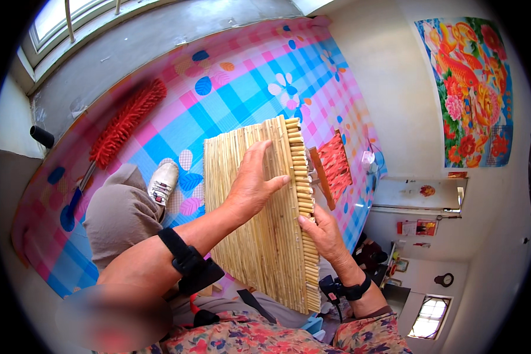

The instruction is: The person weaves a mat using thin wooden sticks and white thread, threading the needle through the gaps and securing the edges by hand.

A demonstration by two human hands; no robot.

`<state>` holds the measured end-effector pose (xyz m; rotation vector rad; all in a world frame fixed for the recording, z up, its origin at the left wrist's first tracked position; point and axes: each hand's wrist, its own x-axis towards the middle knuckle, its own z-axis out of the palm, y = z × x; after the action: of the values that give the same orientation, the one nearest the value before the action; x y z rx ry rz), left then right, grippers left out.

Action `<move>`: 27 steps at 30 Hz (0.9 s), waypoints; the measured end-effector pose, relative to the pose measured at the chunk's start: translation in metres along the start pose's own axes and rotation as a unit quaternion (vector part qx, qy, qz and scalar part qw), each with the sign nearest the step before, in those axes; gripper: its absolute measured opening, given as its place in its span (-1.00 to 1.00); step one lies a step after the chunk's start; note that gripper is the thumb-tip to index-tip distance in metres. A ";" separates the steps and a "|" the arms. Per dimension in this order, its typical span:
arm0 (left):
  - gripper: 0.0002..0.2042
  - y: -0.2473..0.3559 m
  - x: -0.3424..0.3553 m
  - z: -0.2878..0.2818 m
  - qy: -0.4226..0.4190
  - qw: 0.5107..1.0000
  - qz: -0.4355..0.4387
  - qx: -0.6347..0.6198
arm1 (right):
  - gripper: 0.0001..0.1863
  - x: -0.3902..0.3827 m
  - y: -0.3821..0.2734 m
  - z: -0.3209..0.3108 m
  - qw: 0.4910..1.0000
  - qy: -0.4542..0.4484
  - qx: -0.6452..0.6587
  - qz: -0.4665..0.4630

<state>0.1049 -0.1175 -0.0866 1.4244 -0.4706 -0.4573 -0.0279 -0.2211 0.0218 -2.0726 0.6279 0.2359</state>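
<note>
A thick panel of straw-coloured reeds (230, 242) is tilted in front of me, its bundled stalk ends (301, 177) along the right edge. My left hand (251, 186) lies on its upper face, thumb and fingers apart, with the thumb near those ends. My right hand (321, 236) grips the right edge lower down, thumb on the stalk ends and some fingers hidden behind them. Black straps with devices are round both my forearms. My leg, with a light shoe (163, 184), is left of the panel.
A pink-and-blue checked sheet (218, 100) covers the surface around me. A red fluffy duster (124, 124) lies at left. Behind the panel are a wooden piece (325, 183) and a red patterned item (339, 156). A window, walls and a colourful poster (469, 88) surround this.
</note>
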 end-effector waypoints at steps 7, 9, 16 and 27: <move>-0.26 -0.001 -0.003 -0.005 -0.011 1.000 -0.005 0.006 | -0.64 0.000 -0.005 0.002 1.000 -0.007 -0.022 -0.015; -0.32 0.002 -0.007 -0.006 0.006 1.000 -0.005 0.000 | -0.65 -0.001 -0.007 0.005 0.999 0.001 -0.033 -0.031; -0.81 0.022 -0.019 -0.016 0.015 0.999 0.018 0.039 | -0.68 0.003 -0.022 0.015 0.997 0.019 -0.070 -0.039; -0.93 0.013 -0.021 -0.023 0.004 0.985 -0.096 -0.146 | -0.68 0.004 -0.025 0.032 0.993 0.028 -0.087 -0.076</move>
<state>0.1007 -0.0859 -0.0760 1.1904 -0.2481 -0.6483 -0.0088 -0.1848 0.0205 -2.2900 0.4936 0.1482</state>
